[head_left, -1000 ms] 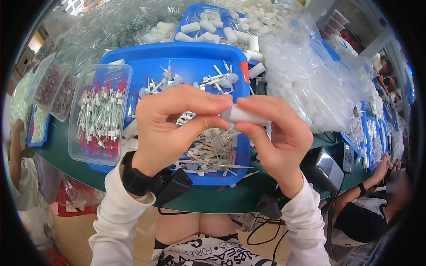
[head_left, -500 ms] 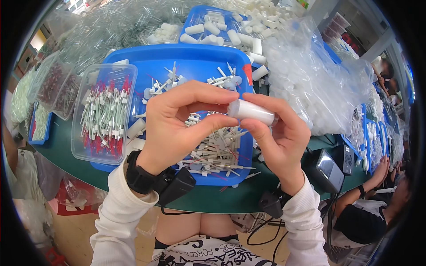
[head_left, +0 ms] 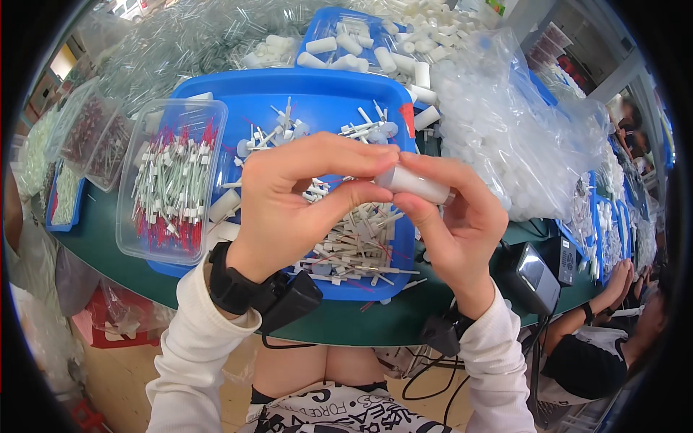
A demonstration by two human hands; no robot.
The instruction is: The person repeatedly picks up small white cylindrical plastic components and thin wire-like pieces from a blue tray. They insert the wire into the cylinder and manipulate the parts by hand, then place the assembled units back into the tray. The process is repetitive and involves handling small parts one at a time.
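A white cylinder (head_left: 421,185) with a translucent end cap is held level between both hands, above the large blue tray (head_left: 245,90). My left hand (head_left: 296,195) pinches its capped left end between thumb and index finger. My right hand (head_left: 462,209) grips the white body from the other side, thumb below and index finger above. Under the hands, the tray holds a pile of thin white stick-like parts with red wires (head_left: 361,249). The left fingers partly cover the cap.
A clear plastic box (head_left: 123,209) of wired parts overlaps the tray's left side. Behind stand a smaller blue tray (head_left: 307,47) with white cylinders and heaped clear tubes (head_left: 195,50). At right lie a clear bag (head_left: 505,144) of white pieces and a black device (head_left: 532,278). A co-worker's arm (head_left: 603,296) shows far right.
My left fingers have shifted slightly right and press closer over the cap, covering more of it. The cylinder stays in both hands, and the view has moved a little.
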